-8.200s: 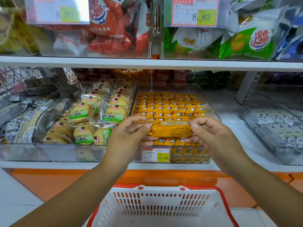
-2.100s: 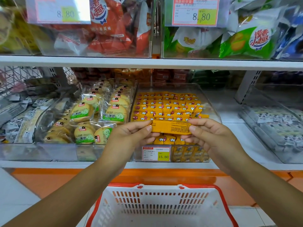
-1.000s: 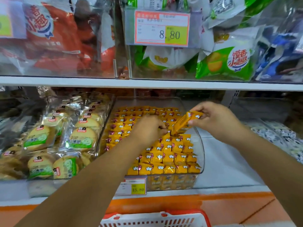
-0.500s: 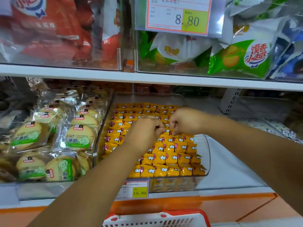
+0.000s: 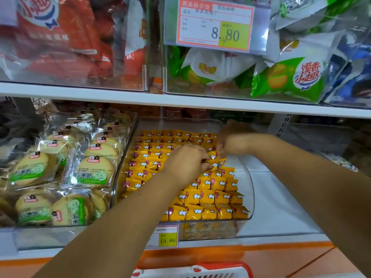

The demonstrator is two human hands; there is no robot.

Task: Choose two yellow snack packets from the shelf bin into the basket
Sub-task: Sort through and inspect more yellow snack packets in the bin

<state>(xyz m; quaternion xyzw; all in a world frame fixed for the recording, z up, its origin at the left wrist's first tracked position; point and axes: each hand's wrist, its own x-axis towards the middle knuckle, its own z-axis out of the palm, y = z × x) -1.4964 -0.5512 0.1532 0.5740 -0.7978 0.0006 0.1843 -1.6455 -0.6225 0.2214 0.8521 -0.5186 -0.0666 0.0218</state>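
Yellow foil looks light, slippery: my left hand [image 5: 186,163] pinches 1 packet [image 5: 216,164] by its edge; right hand [image 5: 233,142], cannot tell.

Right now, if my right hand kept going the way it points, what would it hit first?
Probably the packets just ahead of it: the right hand points down-left into the bin. The left hand is just beyond, though depth is unclear.

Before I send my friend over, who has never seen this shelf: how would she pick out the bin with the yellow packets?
Look at the lower shelf, below the 8.80 price tag, for a clear bin with a 15.80 tag at its front. Unlike the bagged round biscuits to its left, it holds tidy rows of small yellow packets.
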